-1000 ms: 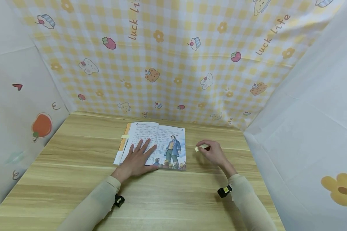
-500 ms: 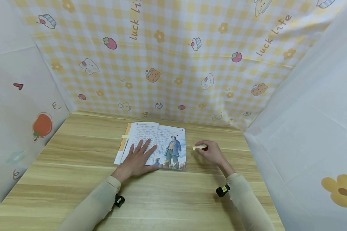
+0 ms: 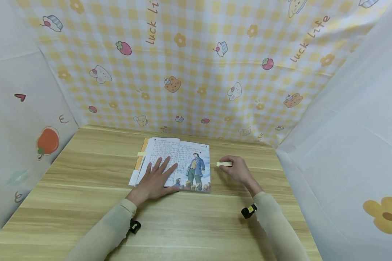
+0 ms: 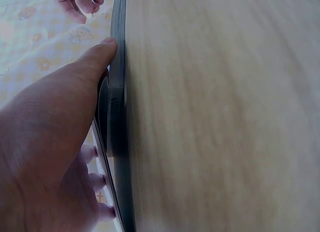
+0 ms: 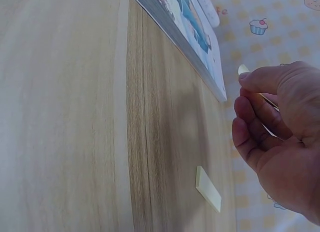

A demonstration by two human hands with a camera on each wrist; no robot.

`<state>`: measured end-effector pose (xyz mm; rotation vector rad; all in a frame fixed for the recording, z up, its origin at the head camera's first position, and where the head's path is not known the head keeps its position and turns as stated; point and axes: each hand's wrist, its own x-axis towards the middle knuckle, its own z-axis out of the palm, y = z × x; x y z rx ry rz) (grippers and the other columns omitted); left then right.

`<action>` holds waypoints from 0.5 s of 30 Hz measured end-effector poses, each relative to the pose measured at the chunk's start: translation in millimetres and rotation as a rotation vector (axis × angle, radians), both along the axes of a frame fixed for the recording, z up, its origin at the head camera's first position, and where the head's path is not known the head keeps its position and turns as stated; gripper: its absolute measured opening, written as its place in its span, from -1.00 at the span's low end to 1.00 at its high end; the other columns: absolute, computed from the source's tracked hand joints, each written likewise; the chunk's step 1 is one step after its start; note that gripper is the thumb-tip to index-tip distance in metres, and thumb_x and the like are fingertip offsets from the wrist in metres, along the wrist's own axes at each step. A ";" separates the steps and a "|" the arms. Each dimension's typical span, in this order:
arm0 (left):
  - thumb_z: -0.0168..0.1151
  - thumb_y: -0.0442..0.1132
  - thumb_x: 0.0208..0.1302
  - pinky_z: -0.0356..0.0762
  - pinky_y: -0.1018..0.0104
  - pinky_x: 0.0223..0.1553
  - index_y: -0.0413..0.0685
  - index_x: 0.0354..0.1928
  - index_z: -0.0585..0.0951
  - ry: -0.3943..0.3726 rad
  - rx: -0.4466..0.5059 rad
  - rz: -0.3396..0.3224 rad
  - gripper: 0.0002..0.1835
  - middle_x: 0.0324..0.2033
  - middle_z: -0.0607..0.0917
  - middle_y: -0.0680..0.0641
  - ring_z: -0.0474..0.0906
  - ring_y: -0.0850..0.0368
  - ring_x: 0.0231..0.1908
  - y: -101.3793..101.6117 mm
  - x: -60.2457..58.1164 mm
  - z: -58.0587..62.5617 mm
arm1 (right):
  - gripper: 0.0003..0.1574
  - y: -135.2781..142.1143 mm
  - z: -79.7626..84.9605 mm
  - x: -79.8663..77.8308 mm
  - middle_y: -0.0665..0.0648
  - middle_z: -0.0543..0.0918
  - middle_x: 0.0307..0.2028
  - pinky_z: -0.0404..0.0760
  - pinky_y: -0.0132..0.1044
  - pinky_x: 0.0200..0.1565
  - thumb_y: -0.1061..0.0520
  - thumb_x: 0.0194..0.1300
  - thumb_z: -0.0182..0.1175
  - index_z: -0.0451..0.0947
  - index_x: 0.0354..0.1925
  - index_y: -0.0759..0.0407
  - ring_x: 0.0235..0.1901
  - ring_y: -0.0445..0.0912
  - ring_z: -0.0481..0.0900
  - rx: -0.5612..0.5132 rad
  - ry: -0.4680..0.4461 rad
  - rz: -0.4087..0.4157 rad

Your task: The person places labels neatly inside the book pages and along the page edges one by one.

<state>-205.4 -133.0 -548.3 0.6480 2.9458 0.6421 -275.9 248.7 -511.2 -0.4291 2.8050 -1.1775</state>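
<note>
An open book (image 3: 195, 168) lies at the middle of the table, an illustration of a figure in a blue coat on its right page. My left hand (image 3: 155, 181) rests on the left page with fingers spread, its thumb along the bottom edge near the spine. To the right of the book, my right hand (image 3: 240, 170) pinches a pale yellow sticky note (image 3: 224, 164) between thumb and fingers, raised above the tabletop. The right wrist view shows a small pad of sticky notes (image 5: 208, 189) on the table below that hand; the hand hides it in the head view.
A yellow paper tab (image 3: 141, 154) sticks out at the book's left edge. The wooden table (image 3: 189, 224) meets a yellow checked cloth (image 3: 189, 108) behind it. White cloth walls (image 3: 343, 163) stand on both sides.
My right hand has shifted slightly left and away from me toward the book, and more of the sticky note now shows. The left hand and the book have stayed put.
</note>
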 end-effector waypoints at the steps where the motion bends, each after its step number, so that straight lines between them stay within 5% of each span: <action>1: 0.34 0.42 0.52 -0.14 -0.71 0.69 0.12 0.82 0.23 0.000 0.002 -0.001 0.04 0.85 0.01 -0.28 -0.12 -0.53 0.81 0.1 0.0 0.1 | -0.69 -0.6 -0.3 -0.9 0.32 0.85 0.21 0.82 -0.33 -0.19 0.17 0.54 0.48 0.82 0.18 0.21 -0.09 -0.02 0.91 0.000 -0.003 -0.002; 6: 0.34 0.42 0.52 -0.14 -0.72 0.68 0.11 0.82 0.23 -0.001 0.000 -0.003 0.04 0.85 0.01 -0.28 -0.12 -0.53 0.81 0.6 -0.2 0.4 | -0.66 -3.9 -2.9 -6.1 0.31 0.84 0.24 0.90 -0.18 0.02 0.17 0.54 0.48 0.79 0.20 0.22 0.11 0.16 0.89 -0.001 -0.020 -0.009; 15: 0.33 0.43 0.52 -0.11 -0.72 0.68 0.14 0.83 0.23 0.009 -0.015 -0.006 0.04 0.85 0.01 -0.27 -0.10 -0.52 0.81 1.3 -1.6 -1.0 | -0.69 -8.6 -8.3 -15.0 0.26 0.85 0.21 0.88 0.01 0.20 0.16 0.54 0.48 0.79 0.18 0.18 0.21 0.18 0.84 0.001 -0.004 -0.007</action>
